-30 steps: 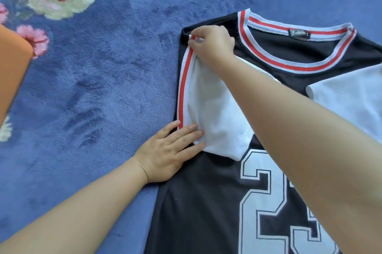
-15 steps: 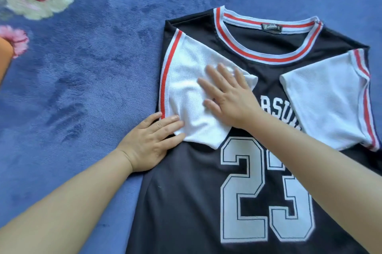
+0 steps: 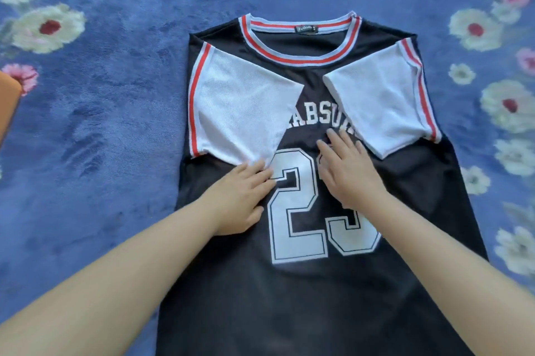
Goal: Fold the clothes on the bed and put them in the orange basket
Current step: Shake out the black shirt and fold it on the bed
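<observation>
Basket risk: only a sliver of the orange basket [image 3: 8, 106] shows at the far left edge, well apart from the shirt. A loosely folded bundle carried that far could, I'd guess, fall open before it gets there.
Left sleeve risk: the white mesh left sleeve with red-and-white trim [image 3: 240, 112] is folded in over the chest. The left hand [image 3: 240, 196] lies flat, fingers straight and together, fingertips touching the sleeve's lower corner. If that hand slides outward, the slippery mesh will probably drag along and the sleeve will flip back open.
Body risk: the right hand [image 3: 347, 173] is spread flat, palm down, over the second digit. Smoothing with both hands in different directions could bunch the thin fabric between them.
Right sleeve risk: the white mesh right sleeve [image 3: 379, 106] is tucked in as well, with nothing resting on it, so a tug on the body may shift it.
Look of the shirt: the black mesh basketball jersey with a white "23" and a red-and-white striped collar [image 3: 289, 297] lies front up and flat on the blue plush blanket with white and pink flowers [image 3: 101, 153]; the body is still full length, its hem out of view.
</observation>
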`<state>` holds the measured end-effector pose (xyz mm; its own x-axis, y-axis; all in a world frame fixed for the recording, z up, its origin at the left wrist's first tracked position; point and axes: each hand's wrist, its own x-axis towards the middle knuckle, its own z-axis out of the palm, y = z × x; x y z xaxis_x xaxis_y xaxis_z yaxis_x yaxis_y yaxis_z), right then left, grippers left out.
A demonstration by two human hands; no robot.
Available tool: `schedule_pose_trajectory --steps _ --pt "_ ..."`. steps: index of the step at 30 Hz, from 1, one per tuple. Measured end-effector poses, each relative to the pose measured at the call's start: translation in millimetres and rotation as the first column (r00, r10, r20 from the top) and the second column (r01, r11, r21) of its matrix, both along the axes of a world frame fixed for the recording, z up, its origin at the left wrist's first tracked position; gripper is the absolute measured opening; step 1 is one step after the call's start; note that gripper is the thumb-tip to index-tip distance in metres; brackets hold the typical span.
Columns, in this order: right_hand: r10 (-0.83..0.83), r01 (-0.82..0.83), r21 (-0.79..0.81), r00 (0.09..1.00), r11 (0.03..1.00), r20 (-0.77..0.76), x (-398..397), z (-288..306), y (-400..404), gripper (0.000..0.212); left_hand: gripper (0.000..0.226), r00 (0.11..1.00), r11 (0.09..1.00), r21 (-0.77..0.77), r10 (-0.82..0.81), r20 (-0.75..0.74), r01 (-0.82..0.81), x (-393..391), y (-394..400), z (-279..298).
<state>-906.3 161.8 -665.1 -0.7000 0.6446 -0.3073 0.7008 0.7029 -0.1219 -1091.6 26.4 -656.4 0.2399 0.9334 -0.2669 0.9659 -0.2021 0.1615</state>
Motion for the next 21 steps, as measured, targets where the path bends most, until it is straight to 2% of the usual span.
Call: schedule_pose_trajectory --steps 3,6,10,13,15,17,19,21 --pt "0.091 -0.09 0.02 0.995 0.996 -0.033 58 -6 -41 0.05 0.055 1.0 0.998 -0.071 0.002 0.02 -0.001 24 -27 8" --pt "0.189 -0.188 0.027 0.981 0.982 -0.042 117 -13 -83 0.049 0.064 1.0 0.994 -0.109 -0.018 0.023 0.021 40 -66 5" --pt "0.327 -0.326 -0.042 0.945 0.944 0.004 182 -8 -131 0.07 0.085 0.994 0.989 -0.116 -0.1 -0.04 0.095 79 -128 -6" --pt "0.441 -0.429 -0.128 0.893 0.894 0.086 222 -4 -166 0.092 0.095 0.965 0.952 -0.187 -0.255 -0.053 0.241 109 -174 -4" --pt "0.524 -0.494 -0.197 0.839 0.847 0.149 243 -2 -183 0.101 0.096 0.929 0.892 -0.299 -0.367 -0.042 0.339 124 -202 -2" --pt "0.555 -0.52 -0.212 0.815 0.827 0.167 255 -1 -190 0.105 0.096 0.94 0.898 -0.318 -0.338 -0.051 0.306 142 -219 4" --pt "0.523 -0.504 -0.149 0.841 0.85 0.136 257 -2 -190 0.101 0.097 0.943 0.911 -0.346 -0.293 -0.161 0.224 153 -226 9" --pt "0.502 -0.501 -0.031 0.86 0.865 0.095 258 -6 -191 0.087 0.093 0.933 0.931 -0.352 -0.21 -0.294 0.099 161 -229 11"
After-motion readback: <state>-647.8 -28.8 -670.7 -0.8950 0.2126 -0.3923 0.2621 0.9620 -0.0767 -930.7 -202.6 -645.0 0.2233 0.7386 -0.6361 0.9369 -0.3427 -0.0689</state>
